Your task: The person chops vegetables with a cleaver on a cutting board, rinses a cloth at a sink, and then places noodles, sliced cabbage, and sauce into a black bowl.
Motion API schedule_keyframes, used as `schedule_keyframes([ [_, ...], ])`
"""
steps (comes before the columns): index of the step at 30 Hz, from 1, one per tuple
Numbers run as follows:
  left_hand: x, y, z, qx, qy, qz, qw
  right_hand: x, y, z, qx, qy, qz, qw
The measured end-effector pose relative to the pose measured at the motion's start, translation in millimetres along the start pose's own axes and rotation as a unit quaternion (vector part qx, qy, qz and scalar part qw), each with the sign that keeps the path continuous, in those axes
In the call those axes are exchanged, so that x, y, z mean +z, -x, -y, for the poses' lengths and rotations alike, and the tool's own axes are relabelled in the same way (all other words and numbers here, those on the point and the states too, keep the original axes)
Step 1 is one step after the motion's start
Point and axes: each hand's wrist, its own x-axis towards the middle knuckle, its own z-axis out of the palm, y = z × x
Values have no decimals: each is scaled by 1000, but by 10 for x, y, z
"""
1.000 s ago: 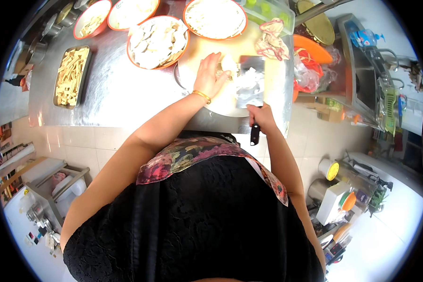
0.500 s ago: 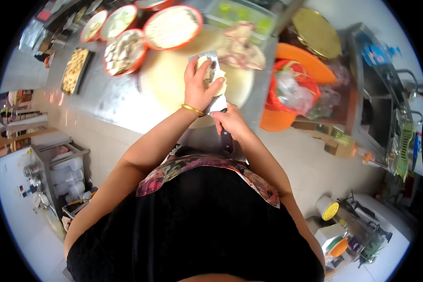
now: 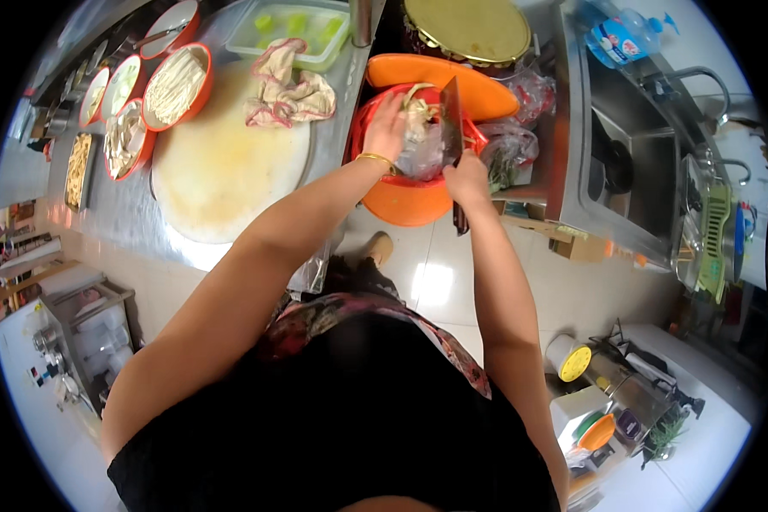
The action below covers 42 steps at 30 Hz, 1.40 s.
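Note:
Over an orange bin [image 3: 410, 205] lined with a red plastic bag [image 3: 367, 111], my left hand [image 3: 386, 132] is open, its fingers stretched out beside pale food scraps [image 3: 420, 111]. My right hand [image 3: 468, 181] grips the dark handle of a cleaver [image 3: 451, 119], whose blade stands on edge above the bin's right side. Clear crumpled plastic [image 3: 424, 158] lies in the bag between my two hands. To the left, the round cutting board [image 3: 230, 162] carries pale yellowish stains.
Several red-rimmed bowls, one with white strips [image 3: 177, 88], stand left of the board beside a tray of brown pieces [image 3: 79, 171]. A crumpled cloth [image 3: 290, 90] and a clear tub [image 3: 316, 38] sit at the board's far edge. The sink [image 3: 631, 154] is at right.
Both hands have moved right from the cutting board to the bin, the cleaver still in my right hand. The pale food that lay on the blade under my left hand is off it.

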Motion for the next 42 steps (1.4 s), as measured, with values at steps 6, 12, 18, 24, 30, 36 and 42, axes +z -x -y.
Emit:
schedule_keyframes([
  [6,280,301,-579,141,58,326,933,-258,-48,-241,147,-482,219,835],
  [12,320,140,-620,255,-161,326,896,-652,266,-336,132,-526,233,807],
  [18,19,-219,-756,97,-346,419,834,-937,817,-816,160,-445,187,861],
  [24,-754,-202,-382,205,-283,86,933,-1018,1198,-1008,179,-428,119,878],
  [30,-1628,-338,75,-46,-467,-136,873,-865,1289,-901,164,-441,127,873],
  [36,-2135,-388,159,30,-369,-24,929,-760,1373,-512,153,-434,126,879],
  [42,-2914,-60,784,210,-427,-50,878,-665,1566,-156,131,-427,135,884],
])
